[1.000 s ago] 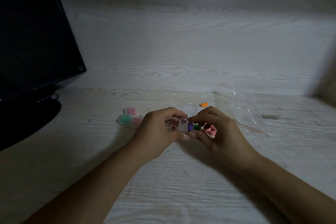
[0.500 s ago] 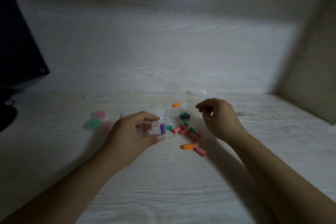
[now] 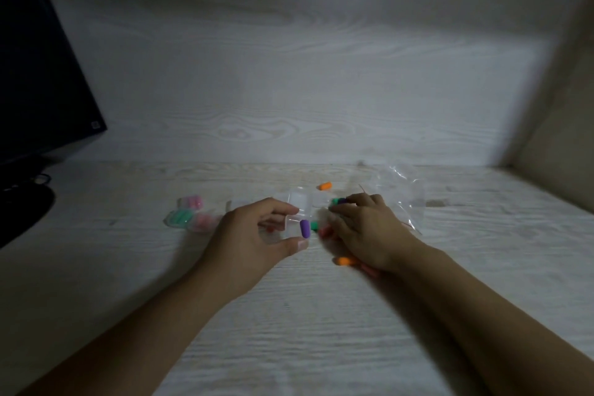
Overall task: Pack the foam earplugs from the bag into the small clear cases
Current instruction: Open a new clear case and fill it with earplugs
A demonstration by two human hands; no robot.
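Right now you are leaning over the pale wood-grain bench (image 3: 289, 331), and everything else is placed here against the small clear case (image 3: 291, 223) near its middle. Far to the left of that case, a dark monitor (image 3: 38, 74) is standing at the edge of view. To the right of the case and a little behind it, the clear plastic bag (image 3: 401, 196) is lying flat and crumpled.

Your left hand (image 3: 254, 235) is holding the case, with the thumb below and the fingers (image 3: 283, 207) curled over its top, so it is pinched between them. A purple earplug (image 3: 304, 228) is sitting upright at the case's right end. Your right hand (image 3: 363, 228) is lying just right of the case, palm down over a scatter of loose earplugs, its fingers bent toward a green and purple pair (image 3: 337, 201); whether they are actually pinching one, you cannot tell.

Left of the case, filled cases (image 3: 189, 212) with pink and green earplugs are sitting together. Behind the case an orange earplug (image 3: 324, 185) is lying alone, and another orange one (image 3: 344, 261) is peeking out beneath your right wrist.
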